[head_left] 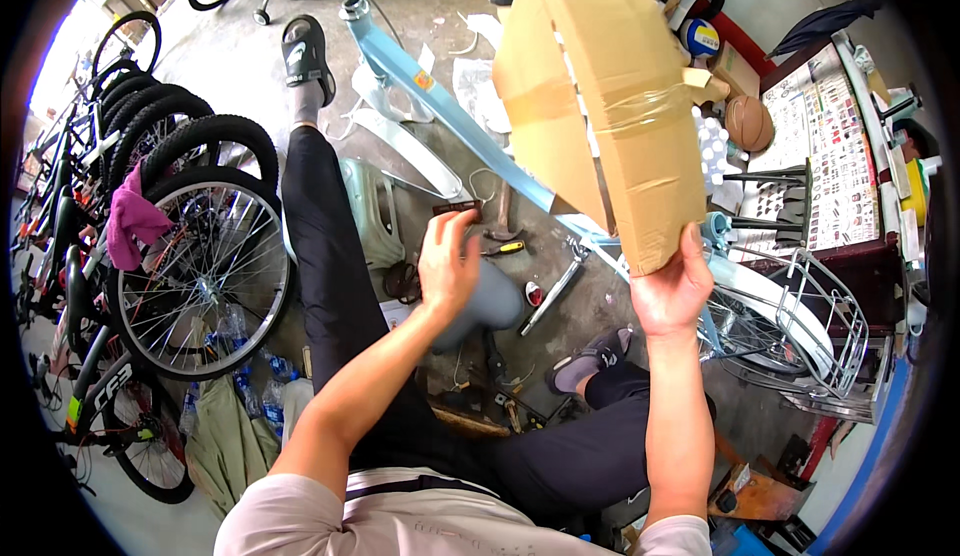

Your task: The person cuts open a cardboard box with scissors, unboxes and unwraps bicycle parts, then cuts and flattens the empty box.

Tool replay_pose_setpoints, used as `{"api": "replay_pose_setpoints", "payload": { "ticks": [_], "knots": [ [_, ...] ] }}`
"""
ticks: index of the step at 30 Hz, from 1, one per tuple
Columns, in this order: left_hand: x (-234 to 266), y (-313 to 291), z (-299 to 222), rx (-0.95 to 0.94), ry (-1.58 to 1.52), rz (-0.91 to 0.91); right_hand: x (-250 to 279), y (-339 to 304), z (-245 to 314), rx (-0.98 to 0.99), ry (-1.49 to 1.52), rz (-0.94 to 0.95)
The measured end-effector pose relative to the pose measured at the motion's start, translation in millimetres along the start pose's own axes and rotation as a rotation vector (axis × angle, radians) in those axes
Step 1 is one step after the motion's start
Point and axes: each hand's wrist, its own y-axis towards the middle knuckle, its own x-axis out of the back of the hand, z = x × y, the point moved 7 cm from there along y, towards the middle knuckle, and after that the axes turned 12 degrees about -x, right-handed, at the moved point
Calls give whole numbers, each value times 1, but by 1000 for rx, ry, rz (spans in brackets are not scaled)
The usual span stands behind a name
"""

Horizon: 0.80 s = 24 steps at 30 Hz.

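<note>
My right hand (675,291) grips the lower end of a flat brown cardboard box (655,166), with the thumb up along its side. The box is tilted upright, sealed with clear tape, and its front edge gapes along a slit. Behind it, a light blue bicycle frame (465,126) runs diagonally and is partly hidden. My left hand (448,266) hovers over my lap area, fingers loosely extended and slightly blurred, with nothing visible in them. Close to it lie a yellow-and-black screwdriver (503,249) and a hammer (504,218) on the floor.
Several bicycles and a spoked wheel (205,276) crowd the left side. A rear rack (825,316) and white mudguard (775,301) stand at the right, by a bench (815,156) with a basketball (749,123). Loose tools and plastic bottles (272,396) lie around my legs.
</note>
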Motion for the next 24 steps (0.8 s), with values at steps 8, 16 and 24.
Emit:
{"api": "replay_pose_setpoints", "payload": {
  "ticks": [8,16,24],
  "knots": [
    [76,111,-151,-516,-164,-25,-29,7,-21,-137,125,25],
    [78,106,-175,-802,167,164,-53,3,-32,-287,293,304],
    [41,107,-157,-692,8,511,-62,1,-32,-259,240,254]
  ]
}}
